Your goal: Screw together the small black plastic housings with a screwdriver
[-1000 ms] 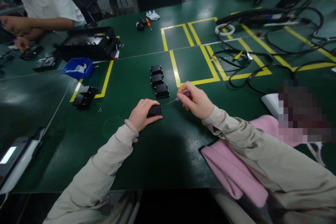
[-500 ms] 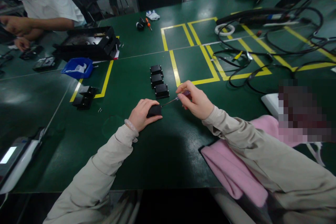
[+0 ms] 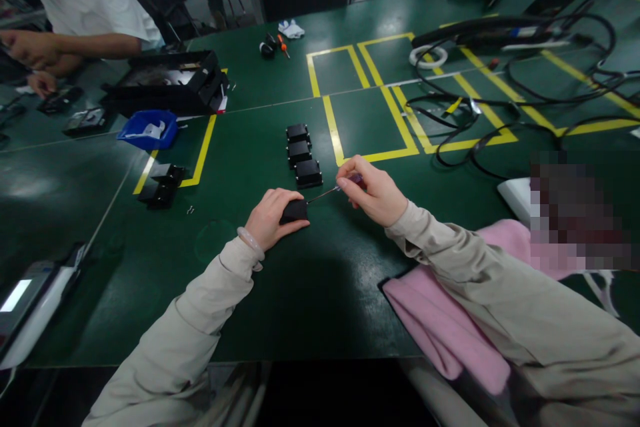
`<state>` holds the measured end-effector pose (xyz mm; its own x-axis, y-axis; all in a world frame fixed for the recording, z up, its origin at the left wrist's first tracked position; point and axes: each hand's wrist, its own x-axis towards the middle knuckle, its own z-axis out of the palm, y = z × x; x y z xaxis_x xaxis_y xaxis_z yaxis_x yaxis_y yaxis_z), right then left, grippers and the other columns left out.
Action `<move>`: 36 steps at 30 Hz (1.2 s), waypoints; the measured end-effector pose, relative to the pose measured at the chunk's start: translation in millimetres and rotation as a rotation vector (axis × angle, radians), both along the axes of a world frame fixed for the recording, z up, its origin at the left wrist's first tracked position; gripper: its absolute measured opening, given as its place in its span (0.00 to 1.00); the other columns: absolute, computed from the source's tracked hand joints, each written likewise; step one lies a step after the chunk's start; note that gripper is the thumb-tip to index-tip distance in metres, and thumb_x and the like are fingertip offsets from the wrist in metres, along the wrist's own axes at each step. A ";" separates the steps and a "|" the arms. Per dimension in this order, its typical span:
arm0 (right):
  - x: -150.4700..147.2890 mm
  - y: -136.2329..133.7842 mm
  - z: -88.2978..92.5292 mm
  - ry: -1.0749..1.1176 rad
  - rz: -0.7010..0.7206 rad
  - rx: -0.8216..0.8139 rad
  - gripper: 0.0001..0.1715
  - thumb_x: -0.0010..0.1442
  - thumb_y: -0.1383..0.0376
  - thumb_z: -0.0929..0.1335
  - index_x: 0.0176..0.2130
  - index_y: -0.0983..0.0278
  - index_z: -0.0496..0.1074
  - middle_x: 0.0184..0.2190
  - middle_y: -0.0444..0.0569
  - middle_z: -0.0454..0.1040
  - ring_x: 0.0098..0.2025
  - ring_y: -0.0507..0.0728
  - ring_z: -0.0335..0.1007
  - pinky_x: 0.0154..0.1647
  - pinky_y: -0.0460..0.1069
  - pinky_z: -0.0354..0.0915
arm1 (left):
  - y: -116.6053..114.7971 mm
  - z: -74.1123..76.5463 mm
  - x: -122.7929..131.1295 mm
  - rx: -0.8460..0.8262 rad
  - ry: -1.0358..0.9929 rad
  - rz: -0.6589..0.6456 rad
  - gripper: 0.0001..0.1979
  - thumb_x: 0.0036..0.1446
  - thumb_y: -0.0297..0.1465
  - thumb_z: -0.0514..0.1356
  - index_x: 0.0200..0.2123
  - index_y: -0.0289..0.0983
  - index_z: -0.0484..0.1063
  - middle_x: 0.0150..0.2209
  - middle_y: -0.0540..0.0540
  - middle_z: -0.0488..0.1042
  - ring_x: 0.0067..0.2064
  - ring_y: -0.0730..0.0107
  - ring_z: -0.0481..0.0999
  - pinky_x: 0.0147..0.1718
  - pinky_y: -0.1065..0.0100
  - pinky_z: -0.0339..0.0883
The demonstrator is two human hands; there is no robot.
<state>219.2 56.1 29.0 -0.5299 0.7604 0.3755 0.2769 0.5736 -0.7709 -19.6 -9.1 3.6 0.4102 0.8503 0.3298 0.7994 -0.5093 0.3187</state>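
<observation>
On the green table, a small black box [image 3: 295, 211] is gripped by my left hand [image 3: 269, 217], thumb on its near side and fingers over the far side. My right hand [image 3: 374, 191] is closed around the handle of a screwdriver [image 3: 324, 195], and the thin shaft points left with its tip at the box's right upper corner. Three similar black boxes [image 3: 309, 172] stand in a row just beyond my hands. Farther left sit more black boxes [image 3: 159, 195], with a few tiny screws [image 3: 191, 210] lying near them.
A blue bin [image 3: 149, 130] and a black tray [image 3: 165, 83] are at the left, near a co-worker's arm [image 3: 95, 45]. Black cables [image 3: 480, 107] sprawl at the right over yellow tape. A pink cloth [image 3: 440, 320] lies under my right forearm. A device with a screen [image 3: 30, 307] stands front left.
My right hand and the screwdriver have shifted only very slightly. My left hand and the black box keep their place.
</observation>
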 end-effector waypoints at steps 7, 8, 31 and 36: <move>-0.5 -0.9 1.2 -0.008 -0.011 0.000 0.03 0.62 0.65 0.61 0.38 0.62 0.61 0.23 0.39 0.63 0.25 0.49 0.61 0.31 0.46 0.58 | 0.9 -1.8 -0.2 0.014 -0.004 -0.003 0.20 0.57 0.40 0.63 0.47 0.36 0.66 0.43 0.42 0.74 0.44 0.60 0.71 0.44 0.60 0.66; -0.5 -1.1 1.6 -0.012 -0.014 0.003 0.03 0.62 0.66 0.62 0.39 0.62 0.61 0.23 0.39 0.63 0.24 0.49 0.60 0.31 0.46 0.58 | 0.8 -1.6 -0.1 0.015 -0.005 -0.002 0.20 0.57 0.41 0.63 0.47 0.36 0.66 0.43 0.42 0.74 0.44 0.60 0.71 0.44 0.60 0.66; 0.5 -4.5 3.8 -0.167 -0.031 0.123 0.07 0.62 0.63 0.61 0.40 0.63 0.63 0.29 0.46 0.70 0.30 0.53 0.68 0.34 0.47 0.61 | 0.2 0.8 0.8 -0.030 0.002 0.015 0.19 0.57 0.40 0.63 0.47 0.37 0.66 0.44 0.42 0.73 0.45 0.59 0.71 0.45 0.59 0.65; 0.9 -7.3 6.8 -0.256 -0.038 0.152 0.10 0.63 0.58 0.60 0.36 0.62 0.63 0.27 0.46 0.69 0.27 0.53 0.66 0.31 0.47 0.58 | 0.0 0.3 1.0 -0.011 -0.002 0.008 0.19 0.57 0.40 0.63 0.47 0.36 0.67 0.44 0.42 0.73 0.45 0.59 0.71 0.45 0.59 0.65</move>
